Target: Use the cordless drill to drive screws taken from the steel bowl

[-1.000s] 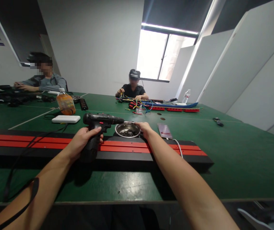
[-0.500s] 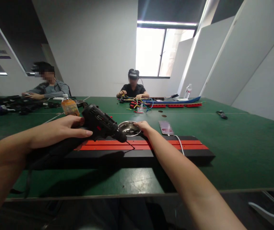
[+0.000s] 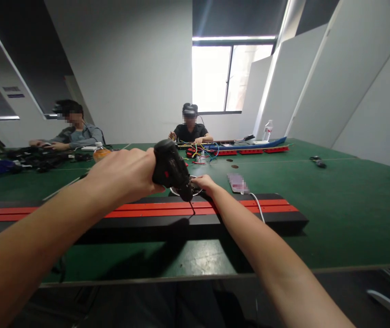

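My left hand (image 3: 129, 168) is closed round the grip of a black cordless drill (image 3: 172, 168). The drill points down, and the tip of its thin bit meets or hovers just over the red strip (image 3: 140, 210) on a long black bar (image 3: 270, 218). Behind the drill is a round metal bowl (image 3: 176, 191), now largely covered; small dark pieces show in it. At the bowl's right rim, my right hand (image 3: 205, 183) has its fingers closed on the edge. Its fingertips are partly hidden.
A phone (image 3: 237, 182) with a white cable lies beyond the bar. An orange drink bottle (image 3: 101, 152) stands behind my left hand. Across the green table (image 3: 334, 214), one person works among coloured wires (image 3: 211, 150); another sits at the left near black gear (image 3: 44, 157).
My left hand has risen and shifted right, turning the drill to a steeper angle, and it now covers more of the bowl. My right hand stays at the bowl's rim.
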`<action>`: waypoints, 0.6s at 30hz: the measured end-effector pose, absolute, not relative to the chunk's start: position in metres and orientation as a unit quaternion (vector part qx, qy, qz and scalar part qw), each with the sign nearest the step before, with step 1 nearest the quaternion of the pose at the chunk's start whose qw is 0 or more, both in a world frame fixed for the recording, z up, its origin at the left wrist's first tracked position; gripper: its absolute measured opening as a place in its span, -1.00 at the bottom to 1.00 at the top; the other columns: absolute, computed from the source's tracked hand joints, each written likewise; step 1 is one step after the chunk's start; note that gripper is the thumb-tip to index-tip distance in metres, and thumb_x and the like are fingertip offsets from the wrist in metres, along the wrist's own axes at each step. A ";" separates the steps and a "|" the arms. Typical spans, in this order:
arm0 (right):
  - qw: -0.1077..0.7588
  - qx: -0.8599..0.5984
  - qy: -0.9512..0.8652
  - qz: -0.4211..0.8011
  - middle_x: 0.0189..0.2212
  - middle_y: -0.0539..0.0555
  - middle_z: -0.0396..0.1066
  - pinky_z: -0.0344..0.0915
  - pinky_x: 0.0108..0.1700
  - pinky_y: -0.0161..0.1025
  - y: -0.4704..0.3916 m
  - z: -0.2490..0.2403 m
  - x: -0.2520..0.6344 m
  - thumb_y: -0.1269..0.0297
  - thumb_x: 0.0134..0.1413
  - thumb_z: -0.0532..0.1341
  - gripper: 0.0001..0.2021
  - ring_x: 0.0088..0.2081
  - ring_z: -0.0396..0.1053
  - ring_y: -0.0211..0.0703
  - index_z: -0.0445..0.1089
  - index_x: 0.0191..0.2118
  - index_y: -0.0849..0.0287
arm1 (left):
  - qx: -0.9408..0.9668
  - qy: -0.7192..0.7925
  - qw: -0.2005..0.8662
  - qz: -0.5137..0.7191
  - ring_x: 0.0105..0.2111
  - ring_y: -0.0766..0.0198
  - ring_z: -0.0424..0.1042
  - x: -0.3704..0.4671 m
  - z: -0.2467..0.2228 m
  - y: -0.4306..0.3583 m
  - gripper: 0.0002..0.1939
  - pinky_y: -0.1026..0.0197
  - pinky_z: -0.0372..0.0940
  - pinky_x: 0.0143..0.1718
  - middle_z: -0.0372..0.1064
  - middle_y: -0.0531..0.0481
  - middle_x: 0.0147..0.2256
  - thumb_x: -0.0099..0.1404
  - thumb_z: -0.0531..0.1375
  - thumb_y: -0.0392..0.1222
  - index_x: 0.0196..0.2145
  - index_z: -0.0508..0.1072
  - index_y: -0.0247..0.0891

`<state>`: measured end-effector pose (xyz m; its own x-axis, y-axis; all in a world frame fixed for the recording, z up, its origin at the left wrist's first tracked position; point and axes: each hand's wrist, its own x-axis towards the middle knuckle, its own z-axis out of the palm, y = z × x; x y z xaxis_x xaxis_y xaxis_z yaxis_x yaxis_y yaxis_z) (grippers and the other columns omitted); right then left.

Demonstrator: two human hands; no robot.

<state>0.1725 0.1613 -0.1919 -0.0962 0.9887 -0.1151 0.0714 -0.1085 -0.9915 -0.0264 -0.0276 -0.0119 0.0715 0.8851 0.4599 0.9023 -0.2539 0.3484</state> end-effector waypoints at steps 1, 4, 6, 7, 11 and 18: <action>0.425 -0.515 -0.527 0.525 -0.64 0.06 0.41 0.23 -0.54 -0.36 0.160 -0.192 0.173 0.48 -0.17 0.42 -0.87 -0.54 0.35 -0.20 0.45 -0.49 0.27 | -0.747 -0.612 0.075 -0.249 -0.32 -0.17 0.46 -0.020 -0.011 -0.029 -0.49 0.00 0.25 -0.25 0.38 -0.07 -0.53 -0.25 0.50 0.01 -0.31 0.51 -0.13; 0.409 -0.518 -0.568 0.491 -0.61 0.05 0.43 0.18 -0.56 -0.39 0.157 -0.192 0.173 0.45 -0.17 0.41 -0.89 -0.55 0.31 -0.25 0.46 -0.51 0.27 | -0.766 -0.600 0.154 -0.175 -0.28 -0.19 0.47 -0.006 -0.008 -0.031 -0.60 -0.07 0.21 -0.19 0.37 -0.13 -0.50 -0.03 0.39 0.08 -0.24 0.50 -0.12; 0.403 -0.522 -0.580 0.478 -0.60 0.04 0.42 0.17 -0.55 -0.38 0.155 -0.190 0.172 0.44 -0.16 0.40 -0.91 -0.55 0.30 -0.27 0.47 -0.51 0.28 | -0.773 -0.588 0.142 -0.193 -0.26 -0.21 0.47 -0.002 -0.006 -0.032 -0.64 -0.08 0.19 -0.17 0.35 -0.14 -0.50 0.00 0.37 0.07 -0.28 0.50 -0.14; 0.403 -0.523 -0.583 0.474 -0.60 0.04 0.42 0.17 -0.55 -0.38 0.154 -0.189 0.171 0.44 -0.16 0.39 -0.92 -0.55 0.29 -0.27 0.47 -0.51 0.28 | -0.776 -0.583 0.144 -0.195 -0.27 -0.22 0.48 -0.001 -0.005 -0.032 -0.65 -0.08 0.19 -0.18 0.35 -0.15 -0.50 0.01 0.36 0.09 -0.29 0.50 -0.15; 0.405 -0.512 -0.585 0.481 -0.62 0.03 0.40 0.13 -0.56 -0.38 0.150 -0.184 0.168 0.47 -0.15 0.38 -0.90 -0.57 0.25 -0.30 0.45 -0.53 0.28 | -0.772 -0.582 0.221 -0.125 -0.42 -0.11 0.48 0.002 -0.003 -0.033 -0.57 0.00 0.22 -0.34 0.35 -0.15 -0.53 0.10 0.27 0.23 -0.26 0.48 -0.17; 0.400 -0.514 -0.563 0.509 -0.65 0.02 0.39 0.12 -0.58 -0.40 0.152 -0.183 0.168 0.48 -0.19 0.40 -0.88 -0.59 0.25 -0.31 0.44 -0.54 0.29 | -0.766 -0.587 0.251 -0.082 -0.48 -0.10 0.47 0.000 -0.003 -0.033 -0.42 0.03 0.21 -0.44 0.39 -0.18 -0.52 0.14 0.16 0.38 -0.18 0.48 -0.18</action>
<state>0.1685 0.1518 -0.1831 -0.1515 0.9858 -0.0724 0.1713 -0.0459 -0.9842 0.0004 -0.0335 -0.0026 0.2985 0.8570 0.4200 0.9393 -0.1859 -0.2884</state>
